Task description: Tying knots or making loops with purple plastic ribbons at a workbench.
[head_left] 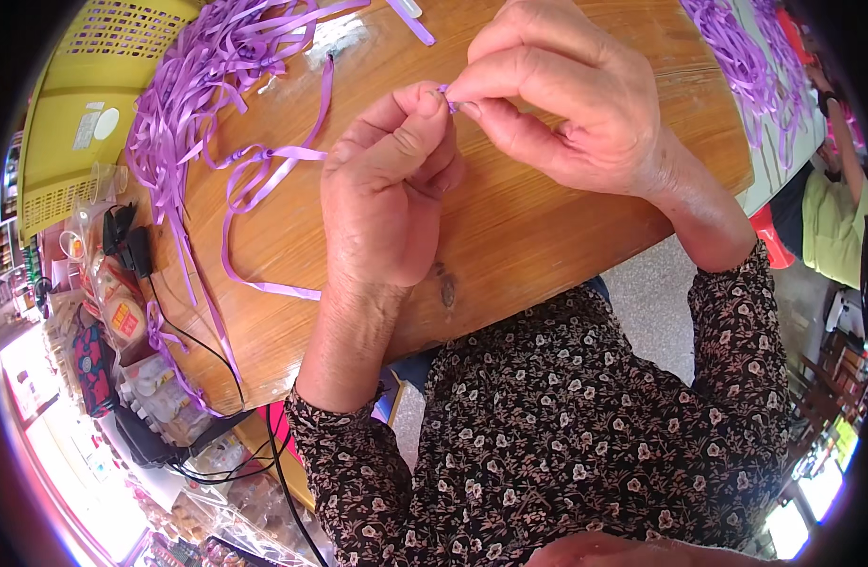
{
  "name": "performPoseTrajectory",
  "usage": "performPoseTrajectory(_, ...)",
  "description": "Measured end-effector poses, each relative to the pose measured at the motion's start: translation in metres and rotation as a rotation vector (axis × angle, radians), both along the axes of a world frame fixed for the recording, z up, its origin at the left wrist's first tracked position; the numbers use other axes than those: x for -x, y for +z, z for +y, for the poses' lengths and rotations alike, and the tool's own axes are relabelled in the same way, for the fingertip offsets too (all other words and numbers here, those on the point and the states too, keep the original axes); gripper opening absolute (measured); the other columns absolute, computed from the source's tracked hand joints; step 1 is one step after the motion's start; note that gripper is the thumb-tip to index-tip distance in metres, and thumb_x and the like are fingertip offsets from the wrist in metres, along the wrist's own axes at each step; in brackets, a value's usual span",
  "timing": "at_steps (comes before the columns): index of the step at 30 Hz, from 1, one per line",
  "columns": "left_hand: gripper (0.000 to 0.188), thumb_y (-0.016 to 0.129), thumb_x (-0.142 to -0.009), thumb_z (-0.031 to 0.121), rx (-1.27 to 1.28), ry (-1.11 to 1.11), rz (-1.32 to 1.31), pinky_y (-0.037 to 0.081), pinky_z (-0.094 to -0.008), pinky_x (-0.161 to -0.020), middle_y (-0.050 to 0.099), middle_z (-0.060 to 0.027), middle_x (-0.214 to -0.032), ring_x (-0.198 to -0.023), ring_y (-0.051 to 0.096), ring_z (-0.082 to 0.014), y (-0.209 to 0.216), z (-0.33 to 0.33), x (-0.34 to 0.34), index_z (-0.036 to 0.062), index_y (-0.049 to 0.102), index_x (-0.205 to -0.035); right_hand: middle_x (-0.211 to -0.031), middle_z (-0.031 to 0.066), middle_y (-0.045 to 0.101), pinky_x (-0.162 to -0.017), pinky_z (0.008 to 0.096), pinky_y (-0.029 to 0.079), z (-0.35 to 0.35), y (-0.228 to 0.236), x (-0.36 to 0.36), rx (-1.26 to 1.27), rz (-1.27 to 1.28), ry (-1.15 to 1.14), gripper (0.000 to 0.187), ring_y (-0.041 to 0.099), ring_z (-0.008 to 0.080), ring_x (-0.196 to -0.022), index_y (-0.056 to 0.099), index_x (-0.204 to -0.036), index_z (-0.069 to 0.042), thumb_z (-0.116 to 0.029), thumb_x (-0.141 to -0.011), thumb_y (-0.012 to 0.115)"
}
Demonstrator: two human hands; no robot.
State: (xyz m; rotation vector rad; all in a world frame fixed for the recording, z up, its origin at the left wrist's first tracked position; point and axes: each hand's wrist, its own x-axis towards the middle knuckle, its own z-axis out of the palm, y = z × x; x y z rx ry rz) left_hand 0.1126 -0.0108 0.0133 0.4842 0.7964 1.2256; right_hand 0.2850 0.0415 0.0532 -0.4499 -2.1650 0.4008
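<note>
Both hands meet above the wooden table [538, 241]. My left hand [391, 170] is closed, thumb against the fingers, pinching a purple ribbon [281, 151] whose length trails out to the left across the wood. At the fingertips a small purple bit of the ribbon [445, 92] shows between the two hands. My right hand [571, 99] pinches that same bit with thumb and forefinger, its other fingers curled. Most of what lies within the grips is covered by the fingers. Left of my hands spreads a big tangled heap of purple ribbons [184, 118].
A yellow perforated plastic basket [122, 71] stands at the far left. More purple ribbons [736, 57] hang at the far right, near another person in a light green top [831, 227]. Black cables [198, 345] and plastic bags [113, 302] crowd the table's left edge.
</note>
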Motion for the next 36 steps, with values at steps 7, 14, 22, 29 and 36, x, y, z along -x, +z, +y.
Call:
performPoseTrajectory(7, 0.016, 0.056, -0.089, 0.010, -0.216, 0.017, 0.121, 0.029, -0.0213, -0.055, 0.050, 0.0038, -0.072, -0.059, 0.035, -0.0057, 0.007, -0.006, -0.004, -0.0004, 0.059, -0.100, -0.079, 0.0062, 0.059, -0.066, 0.0241, 0.044, 0.033, -0.040, 0.011, 0.130, 0.476, 0.492, 0.008, 0.059, 0.0168, -0.074, 0.062, -0.081, -0.003, 0.003, -0.075, 0.063)
performPoseTrajectory(14, 0.014, 0.060, -0.086, 0.005, -0.179, 0.066, 0.260, 0.026, -0.0200, -0.051, 0.048, 0.0052, -0.067, -0.055, 0.033, -0.0042, 0.012, -0.006, -0.005, 0.0005, 0.061, -0.099, -0.080, 0.0053, 0.060, -0.068, 0.0229, 0.044, 0.036, -0.040, 0.008, 0.106, 0.433, 0.480, 0.006, 0.058, 0.0126, -0.076, 0.062, -0.082, -0.003, 0.002, -0.077, 0.063)
performPoseTrajectory(22, 0.012, 0.061, -0.086, 0.008, -0.160, 0.091, 0.303, 0.020, -0.0197, -0.046, 0.043, 0.0073, -0.061, -0.049, 0.027, -0.0034, 0.012, -0.006, -0.004, 0.0013, 0.063, -0.096, -0.080, 0.0054, 0.060, -0.071, 0.0227, 0.044, 0.042, -0.045, 0.008, -0.025, 0.388, 0.442, 0.004, 0.058, 0.0120, -0.078, 0.061, -0.083, -0.002, 0.000, -0.079, 0.062)
performPoseTrajectory(29, 0.011, 0.066, -0.082, 0.004, -0.147, 0.102, 0.158, 0.022, -0.0173, -0.044, 0.055, 0.0050, -0.069, -0.050, 0.032, -0.0002, 0.005, -0.003, 0.001, 0.0004, 0.065, -0.092, -0.084, 0.0059, 0.060, -0.073, 0.0230, 0.045, 0.042, -0.043, 0.006, -0.115, 0.292, 0.356, 0.005, 0.058, 0.0125, -0.082, 0.062, -0.086, 0.000, 0.000, -0.081, 0.062)
performPoseTrajectory(36, 0.010, 0.066, -0.082, 0.005, -0.144, 0.086, 0.161, 0.021, -0.0177, -0.044, 0.053, 0.0054, -0.067, -0.049, 0.032, -0.0009, 0.004, -0.003, 0.000, 0.0002, 0.064, -0.091, -0.090, 0.0076, 0.062, -0.074, 0.0238, 0.046, 0.047, -0.044, 0.006, 0.032, 0.429, 0.415, 0.014, 0.059, 0.0133, -0.086, 0.063, -0.096, 0.000, -0.002, -0.083, 0.064)
